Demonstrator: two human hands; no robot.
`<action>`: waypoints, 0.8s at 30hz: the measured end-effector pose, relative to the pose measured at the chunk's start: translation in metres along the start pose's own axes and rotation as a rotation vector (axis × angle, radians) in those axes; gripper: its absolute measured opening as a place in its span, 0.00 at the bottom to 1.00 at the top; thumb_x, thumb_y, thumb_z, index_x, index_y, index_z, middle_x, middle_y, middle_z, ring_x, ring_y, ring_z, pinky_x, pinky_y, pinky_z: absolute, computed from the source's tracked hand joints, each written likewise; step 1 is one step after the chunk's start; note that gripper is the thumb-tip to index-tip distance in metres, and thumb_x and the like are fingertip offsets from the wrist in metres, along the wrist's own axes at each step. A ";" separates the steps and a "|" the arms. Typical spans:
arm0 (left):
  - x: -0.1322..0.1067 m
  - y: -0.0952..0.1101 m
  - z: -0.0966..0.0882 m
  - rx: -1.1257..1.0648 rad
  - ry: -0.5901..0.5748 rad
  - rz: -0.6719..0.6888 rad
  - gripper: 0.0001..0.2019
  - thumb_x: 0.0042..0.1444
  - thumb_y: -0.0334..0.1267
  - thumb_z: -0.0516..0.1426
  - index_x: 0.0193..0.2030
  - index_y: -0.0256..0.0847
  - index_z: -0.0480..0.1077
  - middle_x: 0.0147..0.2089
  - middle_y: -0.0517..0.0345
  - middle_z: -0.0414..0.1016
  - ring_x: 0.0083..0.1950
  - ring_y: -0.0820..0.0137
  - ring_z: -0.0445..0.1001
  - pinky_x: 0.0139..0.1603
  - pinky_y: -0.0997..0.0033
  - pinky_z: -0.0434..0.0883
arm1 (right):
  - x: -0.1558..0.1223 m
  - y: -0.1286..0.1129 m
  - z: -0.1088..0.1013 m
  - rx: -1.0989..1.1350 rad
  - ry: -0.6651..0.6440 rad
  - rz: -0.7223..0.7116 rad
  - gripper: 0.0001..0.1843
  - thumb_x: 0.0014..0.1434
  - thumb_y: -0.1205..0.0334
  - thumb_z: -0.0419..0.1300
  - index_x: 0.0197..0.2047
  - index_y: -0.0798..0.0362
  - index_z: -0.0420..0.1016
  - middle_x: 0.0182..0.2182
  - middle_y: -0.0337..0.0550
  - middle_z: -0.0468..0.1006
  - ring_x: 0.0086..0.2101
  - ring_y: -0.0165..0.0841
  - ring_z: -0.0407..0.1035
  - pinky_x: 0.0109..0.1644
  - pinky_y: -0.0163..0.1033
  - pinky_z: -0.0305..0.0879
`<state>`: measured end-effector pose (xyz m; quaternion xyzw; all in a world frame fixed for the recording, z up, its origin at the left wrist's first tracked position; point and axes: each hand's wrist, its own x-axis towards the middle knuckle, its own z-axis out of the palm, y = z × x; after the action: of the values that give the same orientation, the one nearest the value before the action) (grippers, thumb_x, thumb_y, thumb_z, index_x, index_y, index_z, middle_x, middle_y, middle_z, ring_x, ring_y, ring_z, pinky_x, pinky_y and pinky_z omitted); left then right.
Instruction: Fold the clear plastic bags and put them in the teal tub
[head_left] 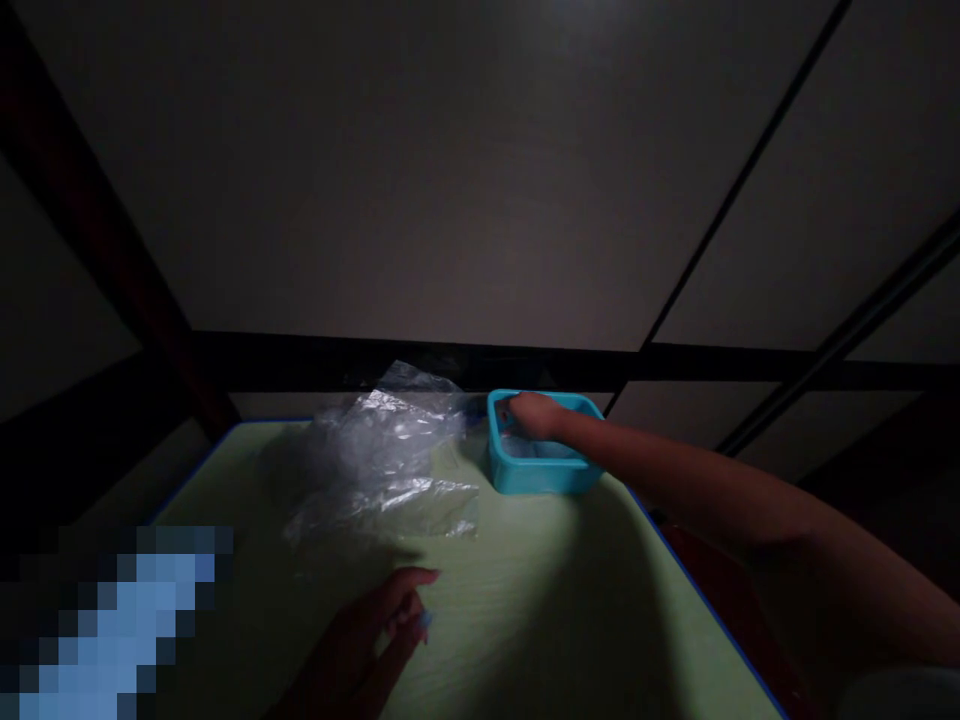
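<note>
The turquoise rectangular open-topped plastic box (541, 479) stands near the far right corner of the pale green, blue-edged bench (517, 580). The person's right hand (536, 416) reaches inside it; the fingertips are hidden, so whether they grip anything cannot be told. Just left of the box lies a crumpled clear plastic bag (382, 455). The left hand (386, 620) is nearer the person, thumb and forefinger apart. Reaching in well probably means keeping the wrist off the rim and steadying the box's wall with the left hand.
</note>
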<state>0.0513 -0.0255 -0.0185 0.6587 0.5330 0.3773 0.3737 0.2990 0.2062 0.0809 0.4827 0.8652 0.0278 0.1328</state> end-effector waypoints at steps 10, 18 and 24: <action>0.011 0.009 -0.006 0.028 -0.040 0.157 0.14 0.62 0.43 0.50 0.48 0.40 0.70 0.25 0.65 0.63 0.26 0.73 0.64 0.29 0.75 0.62 | -0.011 -0.011 -0.066 -0.113 0.283 0.107 0.21 0.68 0.57 0.44 0.51 0.59 0.72 0.42 0.60 0.78 0.39 0.45 0.73 0.37 0.40 0.61; 0.016 0.006 -0.005 -0.021 0.053 0.223 0.12 0.62 0.41 0.51 0.46 0.39 0.70 0.25 0.64 0.62 0.27 0.72 0.63 0.30 0.73 0.60 | 0.019 -0.107 -0.065 -0.130 0.131 -0.259 0.15 0.65 0.63 0.54 0.52 0.50 0.74 0.56 0.51 0.70 0.57 0.43 0.61 0.57 0.45 0.57; 0.019 0.007 -0.005 -0.074 0.054 0.267 0.11 0.61 0.39 0.51 0.46 0.38 0.70 0.25 0.64 0.62 0.27 0.72 0.62 0.30 0.72 0.59 | 0.037 -0.147 -0.035 -0.111 -0.005 -0.173 0.19 0.63 0.57 0.59 0.55 0.54 0.69 0.54 0.49 0.70 0.50 0.41 0.68 0.52 0.54 0.68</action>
<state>0.0522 -0.0073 -0.0085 0.6993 0.4362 0.4604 0.3297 0.1496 0.1620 0.0807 0.3982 0.9004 0.0629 0.1635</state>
